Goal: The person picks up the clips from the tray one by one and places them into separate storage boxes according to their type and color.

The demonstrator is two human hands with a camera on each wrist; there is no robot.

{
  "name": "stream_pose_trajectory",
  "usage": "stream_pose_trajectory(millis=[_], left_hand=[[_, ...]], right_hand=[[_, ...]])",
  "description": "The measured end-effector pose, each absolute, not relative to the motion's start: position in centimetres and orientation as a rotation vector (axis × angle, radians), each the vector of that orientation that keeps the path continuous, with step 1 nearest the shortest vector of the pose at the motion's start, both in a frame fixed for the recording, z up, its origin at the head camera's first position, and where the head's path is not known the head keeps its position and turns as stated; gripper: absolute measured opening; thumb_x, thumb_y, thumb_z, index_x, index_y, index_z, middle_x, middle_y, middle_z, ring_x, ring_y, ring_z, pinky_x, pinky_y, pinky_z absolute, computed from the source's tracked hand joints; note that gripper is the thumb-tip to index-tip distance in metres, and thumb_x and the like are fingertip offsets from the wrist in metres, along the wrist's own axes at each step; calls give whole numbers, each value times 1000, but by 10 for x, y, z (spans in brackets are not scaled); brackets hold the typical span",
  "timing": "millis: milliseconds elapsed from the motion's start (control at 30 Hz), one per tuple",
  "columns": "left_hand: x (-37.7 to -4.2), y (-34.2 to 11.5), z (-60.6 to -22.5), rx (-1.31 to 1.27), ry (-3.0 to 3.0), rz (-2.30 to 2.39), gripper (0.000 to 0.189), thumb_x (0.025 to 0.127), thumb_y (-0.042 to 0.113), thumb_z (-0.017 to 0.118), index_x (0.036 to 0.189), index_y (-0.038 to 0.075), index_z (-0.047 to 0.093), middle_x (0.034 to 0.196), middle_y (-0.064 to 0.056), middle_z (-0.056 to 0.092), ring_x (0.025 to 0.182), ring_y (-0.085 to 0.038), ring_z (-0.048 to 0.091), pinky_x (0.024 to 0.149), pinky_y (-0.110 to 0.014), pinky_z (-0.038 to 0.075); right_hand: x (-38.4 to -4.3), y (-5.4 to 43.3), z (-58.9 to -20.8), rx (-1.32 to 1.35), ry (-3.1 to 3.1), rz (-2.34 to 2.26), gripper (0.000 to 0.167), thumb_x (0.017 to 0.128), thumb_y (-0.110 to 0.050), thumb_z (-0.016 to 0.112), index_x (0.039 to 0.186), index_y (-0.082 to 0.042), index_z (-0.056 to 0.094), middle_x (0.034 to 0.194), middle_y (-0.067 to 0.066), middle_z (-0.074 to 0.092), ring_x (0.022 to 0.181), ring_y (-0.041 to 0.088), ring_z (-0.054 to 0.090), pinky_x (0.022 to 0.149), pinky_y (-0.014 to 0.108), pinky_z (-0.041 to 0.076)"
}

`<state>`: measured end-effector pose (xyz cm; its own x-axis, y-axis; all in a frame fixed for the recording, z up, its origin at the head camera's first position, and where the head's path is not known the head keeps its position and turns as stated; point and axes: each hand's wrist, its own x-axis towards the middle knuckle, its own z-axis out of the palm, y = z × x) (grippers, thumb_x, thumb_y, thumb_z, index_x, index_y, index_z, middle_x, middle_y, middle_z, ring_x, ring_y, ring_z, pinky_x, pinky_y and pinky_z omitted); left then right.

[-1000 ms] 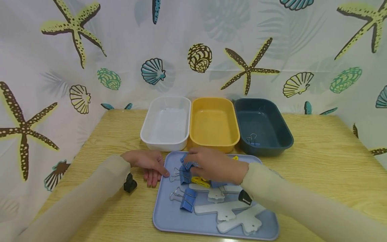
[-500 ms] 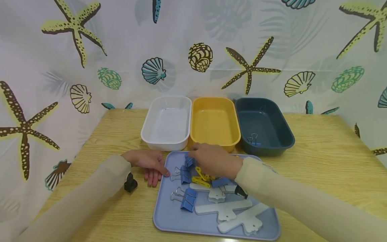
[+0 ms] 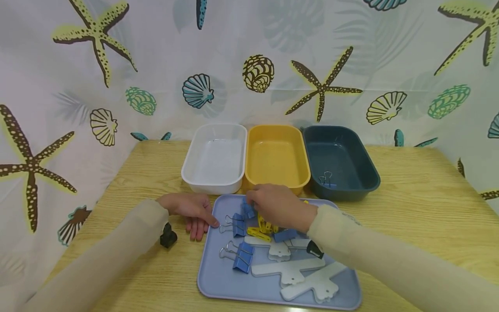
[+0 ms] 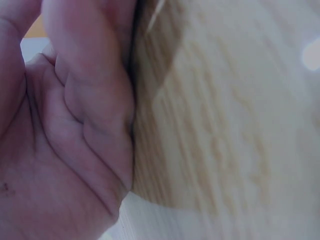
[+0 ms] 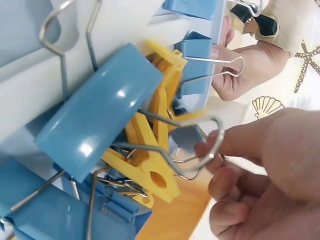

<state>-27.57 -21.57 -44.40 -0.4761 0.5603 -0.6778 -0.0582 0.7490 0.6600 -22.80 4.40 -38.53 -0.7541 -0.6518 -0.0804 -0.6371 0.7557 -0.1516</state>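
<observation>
My right hand (image 3: 280, 206) is over the back of the lavender tray (image 3: 218, 286), its fingertips at a blue binder clip (image 3: 248, 209). In the right wrist view, the thumb and fingers of the right hand (image 5: 280, 165) pinch that clip (image 5: 187, 137) by its wire handle; part of it is hidden behind yellow clips. My left hand (image 3: 191, 211) rests on the table with its thumb on the tray's left rim. Nearby lie two blue binder clips (image 3: 239, 225) and yellow clips (image 3: 259, 234). The left wrist view shows the left palm (image 4: 65, 130) against wood grain.
Behind the tray stand a white bin (image 3: 214, 160), a yellow bin (image 3: 277, 160) and a dark blue bin (image 3: 339, 160), which holds a binder clip (image 3: 326, 180). Several white clips (image 3: 288, 268) lie at the tray's front. A patterned cloth (image 3: 234, 52) hangs behind the table.
My right hand has shifted slightly back and right, and the blue binder clip at its fingertips has turned and shifted right with it. The left hand stays put.
</observation>
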Motion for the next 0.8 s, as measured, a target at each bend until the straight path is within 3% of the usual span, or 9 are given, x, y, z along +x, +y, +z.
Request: stream_pose_trajectory(millis=[233,500,800], left_hand=[[-275,-216,-443,389,1937,774,40,87,39,68,74,1,70,72,-15,74,57,-19,71,45,-20,50],[-274,-215,-442,382,1945,763,39,86,39,68,74,2,70,71,-14,74,56,-17,71,44,-19,50],[-276,-216,-444,399,1938,773,40,86,40,68,74,1,70,71,-15,74,56,-18,71,44,-20,50]], right_hand=[[-229,47,-381,-1103,2835,-379,19,93,-15,63,112,-14,67,106,-2,71,95,13,65,88,29,54],[-227,51,-371,-1315,2874,-521,17,90,-11,66,106,-15,72,99,-5,71,89,10,64,84,24,55],[-221,58,-362,-1437,2762,-495,12,88,-7,68,88,-17,71,93,-7,65,86,9,57,82,20,54]])
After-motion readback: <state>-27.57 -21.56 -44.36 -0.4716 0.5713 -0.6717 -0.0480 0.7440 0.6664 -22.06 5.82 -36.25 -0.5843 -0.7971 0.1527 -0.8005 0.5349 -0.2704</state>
